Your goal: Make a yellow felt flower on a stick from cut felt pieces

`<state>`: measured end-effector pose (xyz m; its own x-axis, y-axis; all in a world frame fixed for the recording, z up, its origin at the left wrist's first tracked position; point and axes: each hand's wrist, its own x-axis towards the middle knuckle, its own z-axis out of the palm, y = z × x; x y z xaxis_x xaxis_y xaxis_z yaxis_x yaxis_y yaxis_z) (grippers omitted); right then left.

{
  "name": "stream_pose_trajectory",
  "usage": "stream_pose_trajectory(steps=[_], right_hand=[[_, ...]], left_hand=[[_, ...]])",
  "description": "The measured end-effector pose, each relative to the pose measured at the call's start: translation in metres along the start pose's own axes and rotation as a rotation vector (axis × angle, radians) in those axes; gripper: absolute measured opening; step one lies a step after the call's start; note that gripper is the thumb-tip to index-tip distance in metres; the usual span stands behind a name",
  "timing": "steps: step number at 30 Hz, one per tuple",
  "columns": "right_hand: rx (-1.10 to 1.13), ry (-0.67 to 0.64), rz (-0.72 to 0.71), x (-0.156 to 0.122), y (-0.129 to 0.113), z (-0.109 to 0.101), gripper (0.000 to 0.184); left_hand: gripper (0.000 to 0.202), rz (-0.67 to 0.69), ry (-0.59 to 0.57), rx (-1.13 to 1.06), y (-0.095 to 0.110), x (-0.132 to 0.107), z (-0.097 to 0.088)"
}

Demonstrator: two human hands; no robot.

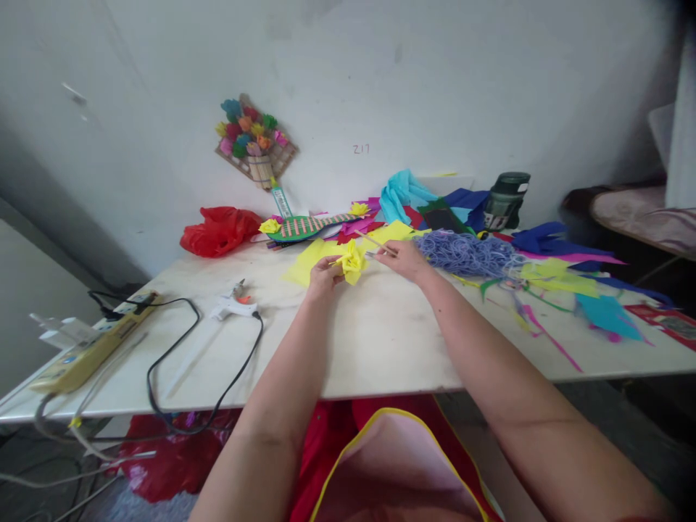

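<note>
My left hand [323, 275] is closed on a yellow paper flower [352, 261], holding it just above the white table [380, 341]. My right hand [401, 257] is to the right of the flower, pinching a thin stick [375, 243] that points up and to the left. Flat yellow paper sheets [312, 259] lie on the table right behind both hands.
A glue gun [233, 307] with a black cord lies left of my hands, and a power strip [92, 348] sits at the left edge. A purple pile of thin strands [467, 254], coloured paper scraps [570, 283], a red bag [217, 230], a dark bottle [505, 199] and a flower craft [255, 141] against the wall stand behind.
</note>
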<state>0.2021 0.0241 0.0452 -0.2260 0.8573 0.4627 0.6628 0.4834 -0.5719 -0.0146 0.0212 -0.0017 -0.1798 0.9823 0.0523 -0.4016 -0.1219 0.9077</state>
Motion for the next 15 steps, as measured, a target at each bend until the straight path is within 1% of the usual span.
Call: stream_pose_trajectory(steps=[8, 15], right_hand=[[0.012, 0.025, 0.053, -0.002, -0.016, 0.016, 0.023], [-0.219, 0.014, 0.140, -0.005, -0.030, 0.021, 0.030]], left_hand=[[0.047, -0.002, -0.049, 0.034, -0.003, -0.003, 0.006], [0.052, 0.013, -0.078, 0.044, -0.005, -0.007, 0.011]])
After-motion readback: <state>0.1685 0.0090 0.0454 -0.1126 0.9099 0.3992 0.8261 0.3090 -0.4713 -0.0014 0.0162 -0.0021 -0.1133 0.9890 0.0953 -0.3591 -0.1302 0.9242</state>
